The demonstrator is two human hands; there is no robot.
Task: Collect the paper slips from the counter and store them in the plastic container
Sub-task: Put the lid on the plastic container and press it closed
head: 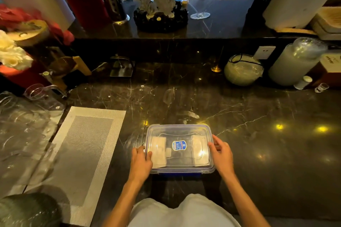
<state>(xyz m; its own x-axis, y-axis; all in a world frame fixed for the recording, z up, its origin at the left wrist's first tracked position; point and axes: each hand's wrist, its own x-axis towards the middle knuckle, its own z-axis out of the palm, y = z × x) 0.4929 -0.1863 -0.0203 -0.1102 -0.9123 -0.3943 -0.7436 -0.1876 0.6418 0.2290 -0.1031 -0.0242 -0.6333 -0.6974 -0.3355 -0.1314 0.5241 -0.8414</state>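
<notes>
Container (pixel 180 148) lidded, slips (pixel 158 151) inside; left hand (pixel 141 160) and right hand (pixel 221 153) grip its 2 ends: press side latches evenly.

Both forearms bare, no sleeves in view; left hand (pixel 141 160) and right hand (pixel 221 155) ungloved, no rings or watch visible. Pale off-white garment (pixel 182 212) at bottom centre; two rounded folds.

Container (pixel 180 148) on counter (pixel 258 134), lid on, slips (pixel 158 150) inside. Left hand (pixel 141 161) at container's left edge, right hand (pixel 222 154) at its right edge. Placemat (pixel 83 153) left of container; coral (pixel 158 0) on ledge behind it.
</notes>
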